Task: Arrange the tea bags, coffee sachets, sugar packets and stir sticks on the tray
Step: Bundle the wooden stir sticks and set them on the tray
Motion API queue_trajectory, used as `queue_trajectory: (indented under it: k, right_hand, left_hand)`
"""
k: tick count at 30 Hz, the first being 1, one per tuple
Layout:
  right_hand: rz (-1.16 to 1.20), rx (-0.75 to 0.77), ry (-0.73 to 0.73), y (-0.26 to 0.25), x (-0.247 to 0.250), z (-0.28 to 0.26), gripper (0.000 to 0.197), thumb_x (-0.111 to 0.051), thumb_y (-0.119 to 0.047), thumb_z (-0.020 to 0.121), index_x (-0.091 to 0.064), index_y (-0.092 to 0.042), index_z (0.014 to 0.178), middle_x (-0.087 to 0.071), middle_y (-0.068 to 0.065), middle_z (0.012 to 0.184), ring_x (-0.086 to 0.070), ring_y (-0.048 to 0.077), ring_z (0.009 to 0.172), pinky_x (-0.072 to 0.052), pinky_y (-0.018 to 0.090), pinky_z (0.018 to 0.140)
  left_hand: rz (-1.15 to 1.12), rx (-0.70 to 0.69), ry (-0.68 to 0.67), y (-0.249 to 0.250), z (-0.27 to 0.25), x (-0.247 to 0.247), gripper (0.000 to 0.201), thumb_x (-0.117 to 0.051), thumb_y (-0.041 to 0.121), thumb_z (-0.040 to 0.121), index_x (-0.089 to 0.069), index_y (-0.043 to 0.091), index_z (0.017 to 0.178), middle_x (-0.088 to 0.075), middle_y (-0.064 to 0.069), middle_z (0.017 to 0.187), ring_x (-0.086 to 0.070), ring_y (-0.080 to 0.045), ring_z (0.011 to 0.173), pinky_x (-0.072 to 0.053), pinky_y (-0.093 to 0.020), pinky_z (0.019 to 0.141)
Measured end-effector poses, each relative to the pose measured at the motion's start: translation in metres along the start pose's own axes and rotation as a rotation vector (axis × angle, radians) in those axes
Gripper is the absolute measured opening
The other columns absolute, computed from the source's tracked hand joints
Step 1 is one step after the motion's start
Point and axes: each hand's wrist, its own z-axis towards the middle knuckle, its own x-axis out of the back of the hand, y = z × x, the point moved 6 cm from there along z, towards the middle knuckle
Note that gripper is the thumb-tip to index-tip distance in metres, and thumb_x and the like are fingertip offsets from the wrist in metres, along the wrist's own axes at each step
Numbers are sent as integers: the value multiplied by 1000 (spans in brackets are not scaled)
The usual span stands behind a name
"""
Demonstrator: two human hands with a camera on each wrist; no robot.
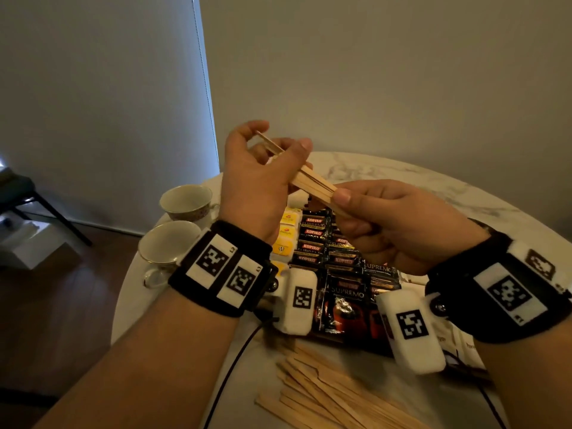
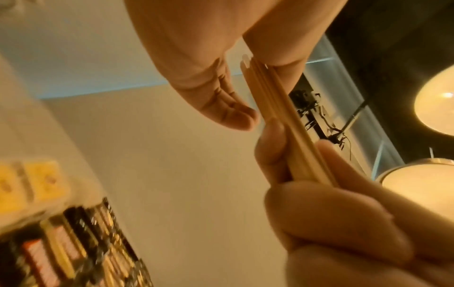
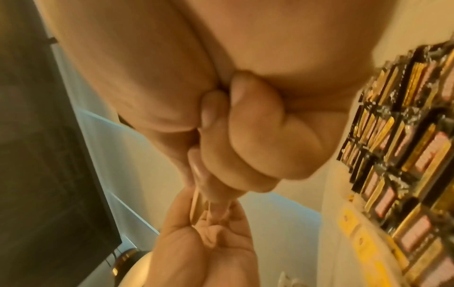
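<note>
Head view showed both hands raised above the table (image 1: 387,171), sharing one bundle of stir sticks (image 1: 312,181). The left hand (image 1: 260,184) pinched the far part of the bundle between thumb and curled fingers, and the right hand (image 1: 393,221) closed its grip on the near end. Below them lay black coffee sachets (image 1: 312,239) in rows, with yellow tea bags (image 1: 288,230) just beside them on the left; the wrists covered much of both. A loose pile of stir sticks (image 1: 328,391) lay at the near edge, cut off by the frame. Two cups (image 1: 173,243) stood to the left. The tray's rim could not be made out.

Left wrist view looked up at the held sticks (image 2: 282,120), the left thumb and fingers (image 2: 230,108) on either side of them, and the right hand (image 2: 331,213) gripping lower down. Sachets (image 2: 73,252) at the lower left were blurred.

Right wrist view was mostly palm; the right hand's fingers (image 3: 258,126) were curled tight, only a sliver of the sticks (image 3: 196,202) showed, and the left hand (image 3: 209,242) met them below. Sachets (image 3: 405,155) at the right were blurred.
</note>
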Motion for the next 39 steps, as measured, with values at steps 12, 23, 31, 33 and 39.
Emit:
queue_trajectory:
  k: [12, 23, 31, 33, 39]
  right_hand:
    - [-9, 25, -36, -11, 7, -12, 31, -68, -37, 90, -74, -15, 111, -45, 2, 64, -29, 10, 44, -24, 19, 38]
    - [-22, 29, 213, -15, 9, -37, 28, -68, -7, 90, -65, -8, 118, -50, 4, 68, -33, 10, 45, -28, 19, 36]
    - [-12, 50, 488, -14, 16, -66, 22, -76, 0, 83, -65, -5, 102, -63, 7, 82, -40, 13, 50, -33, 21, 39]
    - [-94, 36, 464, -15, 13, -73, 16, -74, -8, 89, -69, -5, 104, -56, 6, 76, -39, 10, 49, -31, 21, 40]
    - [-559, -98, 401, -20, 17, -97, 18, -64, -35, 99, -72, -20, 105, -57, -1, 66, -45, 10, 50, -40, 27, 50]
  left_hand:
    - [646, -430, 52, 40, -11, -12, 33, -66, 36, 100, -72, 17, 74, -65, 4, 61, -57, -4, 54, -43, -14, 55]
    - [780, -384, -103, 49, -29, -33, 30, -59, 38, 103, -60, 26, 75, -62, 5, 65, -57, -5, 57, -47, -20, 56]
    - [851, -316, -150, 50, -47, -48, 31, -55, 39, 103, -64, 18, 83, -67, -10, 79, -58, -16, 67, -52, -39, 68]
    - [849, -254, -184, 48, -51, -52, 30, -54, 41, 104, -64, 17, 87, -68, -12, 84, -64, -24, 76, -57, -47, 74]
    - [862, -18, -366, 25, -47, -78, 30, -53, 44, 103, -61, 21, 86, -67, -6, 83, -66, -25, 77, -60, -53, 84]
